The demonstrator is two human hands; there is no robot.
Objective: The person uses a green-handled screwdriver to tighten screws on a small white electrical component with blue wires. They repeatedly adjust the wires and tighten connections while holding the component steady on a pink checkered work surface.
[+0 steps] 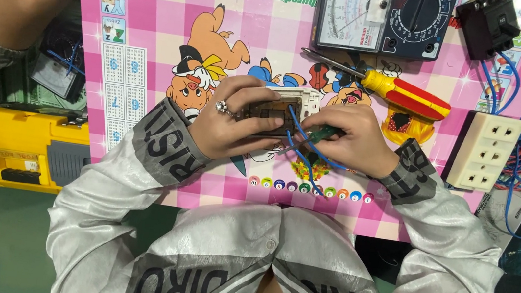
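gripping a small white plastic switch unit with a brown back [276,112], the left hand [236,127] is closed around its near side, a ring worn on one finger; the unit is held just above the pink chequered cartoon-printed table top [156,27], in front of the chest. the right hand [357,138] is pinched shut on a thin green-handled tool [323,133], seemingly a tester or small driver, whose tip is pressed toward the unit's edge. thin blue wires [303,152] are looped out from the unit under both hands.

a slip of the tool tip could be caused by the unit being held in the air, and the left fingers could be jabbed; the blue wires could be pulled loose if snagged by the right wrist.

the unit's terminals are hidden by the fingers, and the tool's tip cannot be made out. the analogue black multimeter [386,16] is cut off at the top edge. a red-and-yellow-handled screwdriver [399,93] and a cream three-gang socket block [483,153] are lying nearby.
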